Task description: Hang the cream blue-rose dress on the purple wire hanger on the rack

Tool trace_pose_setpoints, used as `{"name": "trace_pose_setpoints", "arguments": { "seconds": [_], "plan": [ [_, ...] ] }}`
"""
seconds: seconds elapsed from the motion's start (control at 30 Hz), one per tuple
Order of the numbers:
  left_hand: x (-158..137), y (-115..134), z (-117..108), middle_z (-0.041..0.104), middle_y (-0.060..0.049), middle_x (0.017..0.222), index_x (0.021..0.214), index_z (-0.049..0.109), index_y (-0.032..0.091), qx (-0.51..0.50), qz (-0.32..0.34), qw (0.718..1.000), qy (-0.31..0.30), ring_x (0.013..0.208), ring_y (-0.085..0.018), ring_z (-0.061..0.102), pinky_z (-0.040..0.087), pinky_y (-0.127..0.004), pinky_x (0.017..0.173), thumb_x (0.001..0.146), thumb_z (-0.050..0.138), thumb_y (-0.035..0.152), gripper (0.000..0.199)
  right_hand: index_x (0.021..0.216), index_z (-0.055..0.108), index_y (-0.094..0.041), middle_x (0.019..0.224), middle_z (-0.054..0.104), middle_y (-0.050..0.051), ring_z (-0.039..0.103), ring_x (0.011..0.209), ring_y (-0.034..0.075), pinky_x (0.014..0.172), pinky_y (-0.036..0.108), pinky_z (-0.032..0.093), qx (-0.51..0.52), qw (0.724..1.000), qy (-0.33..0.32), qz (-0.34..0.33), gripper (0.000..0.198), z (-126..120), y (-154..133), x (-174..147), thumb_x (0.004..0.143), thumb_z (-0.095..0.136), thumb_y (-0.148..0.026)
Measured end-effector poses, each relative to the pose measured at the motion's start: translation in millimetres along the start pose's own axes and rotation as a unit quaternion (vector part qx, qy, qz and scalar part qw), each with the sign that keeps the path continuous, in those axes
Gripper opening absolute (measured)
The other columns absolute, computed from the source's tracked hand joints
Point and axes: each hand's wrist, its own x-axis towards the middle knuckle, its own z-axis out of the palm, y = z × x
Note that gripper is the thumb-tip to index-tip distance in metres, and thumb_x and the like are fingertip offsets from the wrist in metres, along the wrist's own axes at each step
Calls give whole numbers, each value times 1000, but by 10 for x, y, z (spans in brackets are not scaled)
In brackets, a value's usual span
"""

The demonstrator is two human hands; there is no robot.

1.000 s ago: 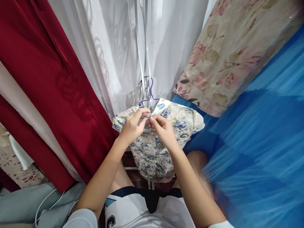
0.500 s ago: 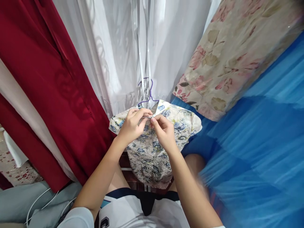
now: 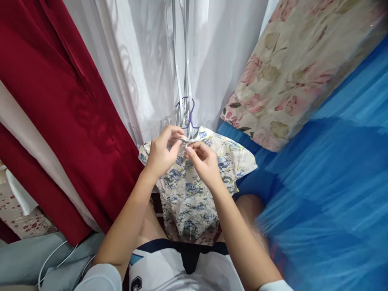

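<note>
A floral blouse (image 3: 194,194), white with blue and yellow flowers, hangs in front of me on a purple hanger (image 3: 192,113). At the top of its neckline, my left hand (image 3: 165,149) pinches the collar edge between thumb and fingers. My right hand (image 3: 202,157) is closed on the same neckline just to the right, thumb against the fingertips. The two hands almost meet at the middle of the collar. Whatever small fastening may lie between the fingertips is too small to make out. Pale straps (image 3: 187,60) run up behind the hanger.
Dark red fabric (image 3: 91,121) hangs at the left, and white curtains (image 3: 145,60) are behind. A pink-flowered cloth (image 3: 279,85) and blue tulle (image 3: 327,182) hang at the right. Grey cloth with a white cable (image 3: 50,258) lies at lower left.
Both hands have moved slightly left and up with the blouse's neckline. The hanger and blouse have shifted a little to the left.
</note>
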Motion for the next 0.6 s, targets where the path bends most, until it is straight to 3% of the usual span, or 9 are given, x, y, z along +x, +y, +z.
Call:
{"name": "trace_pose_setpoints", "arguments": {
  "seconds": [0.17,0.33,0.5,0.6],
  "plan": [
    [-87,-6,72,69,1,92,102,55,23,-14,-5,1000,3,90,-13,69,57,-27,83,88,58,5,23,79,57,-20,69,59,1,52,60,13,56,26,41,-25,998,51,-27,23,74,-21,54,92,58,-39],
    [-33,-102,69,69,0,92,95,54,22,-7,-15,999,51,91,-14,69,57,-29,84,88,57,6,18,72,53,-20,60,47,-3,41,52,10,50,24,33,-91,993,69,-22,23,126,91,49,88,59,-34],
    [37,-367,12,69,-1,91,90,51,21,-9,-38,993,115,91,-14,70,57,-29,85,85,56,6,17,69,56,-18,58,49,-3,42,51,10,49,23,32,-126,991,40,28,17,49,260,-90,82,61,-28],
    [64,-579,-171,67,-1,90,88,51,20,20,-42,984,174,91,-14,69,56,-28,84,84,55,7,15,64,55,-18,55,49,-2,44,50,10,48,23,32,-128,988,25,80,19,-23,340,-275,79,63,-28]
  ]
}}
